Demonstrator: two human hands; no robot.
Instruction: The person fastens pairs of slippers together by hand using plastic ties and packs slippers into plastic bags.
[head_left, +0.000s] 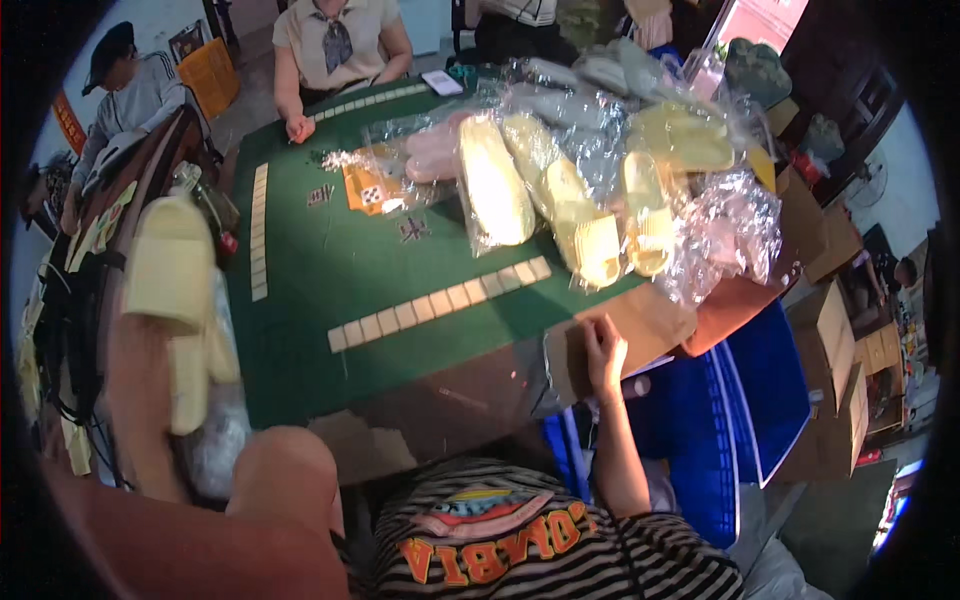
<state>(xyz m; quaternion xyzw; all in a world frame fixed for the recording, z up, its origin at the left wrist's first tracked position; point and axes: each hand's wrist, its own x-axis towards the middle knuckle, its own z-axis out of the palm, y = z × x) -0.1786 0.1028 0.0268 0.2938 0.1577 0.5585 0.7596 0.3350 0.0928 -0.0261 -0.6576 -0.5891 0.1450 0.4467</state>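
My left hand [143, 335] is raised at the left, holding a pale yellow slipper [170, 262]. The slipper covers most of the fingers, and a second yellow slipper [190, 375] hangs just below it. My right hand [604, 350] rests at the near right corner of the green table [320, 290]. Its fingers are curled on the edge of a flat brown cardboard piece [645, 322]. Beyond that hand, several yellow slippers in clear plastic bags [580, 200] are piled on the table.
Rows of cream tiles [440, 300] lie along the table's sides. A pink bagged pair [435, 150] and an orange packet [365, 185] lie further back. Two people sit at the far side. Blue crates [740, 400] and cardboard boxes [835, 350] stand to the right.
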